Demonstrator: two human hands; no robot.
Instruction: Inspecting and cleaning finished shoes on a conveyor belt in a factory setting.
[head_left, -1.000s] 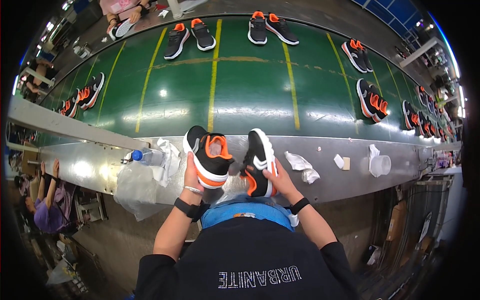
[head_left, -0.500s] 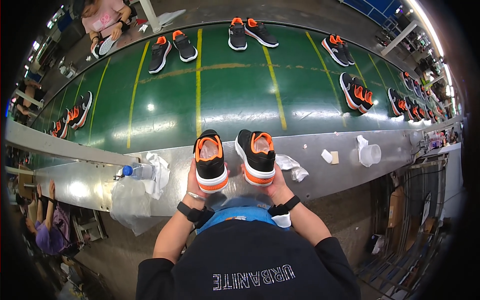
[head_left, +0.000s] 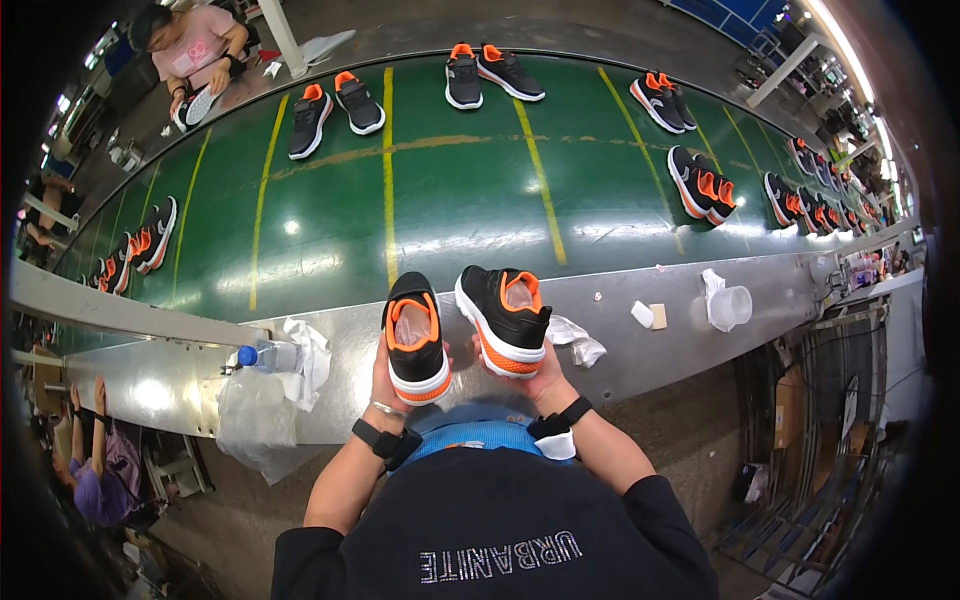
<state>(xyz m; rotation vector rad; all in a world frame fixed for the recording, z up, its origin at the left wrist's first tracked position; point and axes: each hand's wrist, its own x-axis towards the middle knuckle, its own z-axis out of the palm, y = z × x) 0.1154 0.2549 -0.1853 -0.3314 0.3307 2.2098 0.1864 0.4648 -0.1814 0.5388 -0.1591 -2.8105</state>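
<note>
My left hand (head_left: 383, 388) is closed round a black sneaker (head_left: 414, 372) with orange lining and a white-and-orange sole. Its heel faces me and its toe points away. My right hand (head_left: 545, 384) grips a matching sneaker (head_left: 520, 325), turned so that the left side of its sole shows. Crumpled clear or whitish stuffing sits inside both. The two shoes are held apart, above the near metal ledge (head_left: 620, 365). My fingers are partly hidden beneath the shoes. Just beyond my right hand lies a crumpled white cloth (head_left: 578, 342).
A green conveyor belt (head_left: 330, 220) with yellow lines carries several similar sneakers (head_left: 464, 80). On the ledge are a blue-capped bottle (head_left: 272, 356), a plastic bag (head_left: 258, 415) and a clear tub (head_left: 730, 308). A metal bar (head_left: 130, 305) crosses at left. Across the belt a person (head_left: 195, 55) handles a shoe.
Both sneakers have turned in my hands, the right one now showing more of its side. The left shoe has come slightly nearer me. The whole view has shifted a little.
</note>
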